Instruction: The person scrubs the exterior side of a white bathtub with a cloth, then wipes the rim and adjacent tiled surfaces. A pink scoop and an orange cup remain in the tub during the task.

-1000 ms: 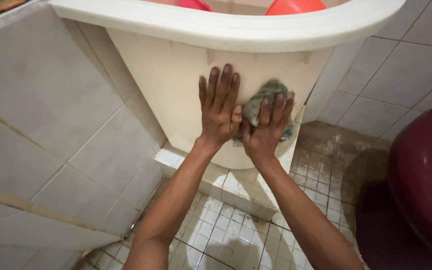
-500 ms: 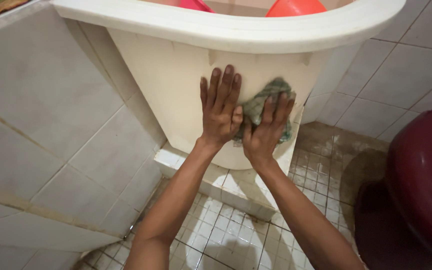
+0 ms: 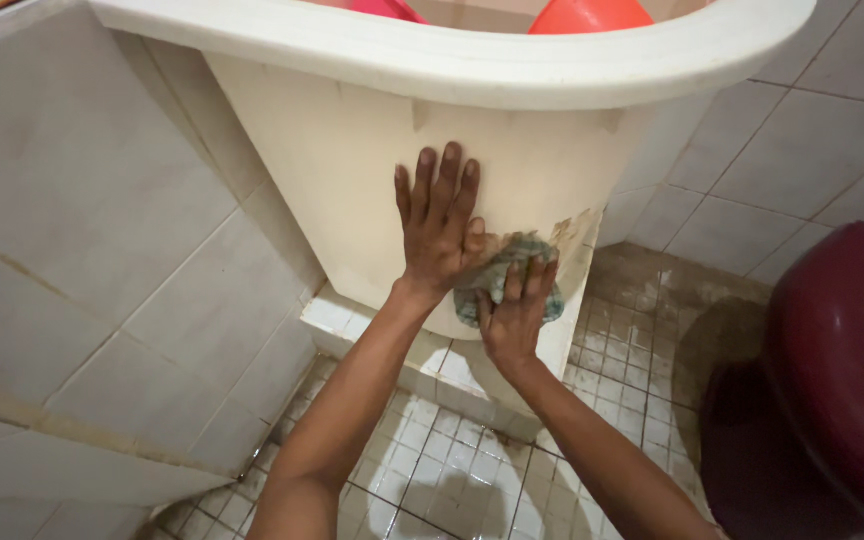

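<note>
So, count first: one cream tub, one green checked rag, two of my hands on it, and two plastic things poking up inside the tub, a pink one and an orange one. Can't tell what those two actually are, only the tops show. One dark red toilet off to my right.

The tub's outer wall is smooth and pale with a thick rounded rim, and there's a brownish grimy patch just right of the rag. It sits on a low tiled step. The floor is small white square tiles, wet and shiny near me, stained darker toward the corner by the toilet. The walls are big pale tiles with dirty grout lines.

My left hand is flat on the tub wall, fingers straight, close together and pointing up, palm pressed on. My right hand is lower, just beside it, fingers spread over the rag, pushing it against the tub's lower curve. Both arms reach forward, nearly straight, wrists close together.
</note>
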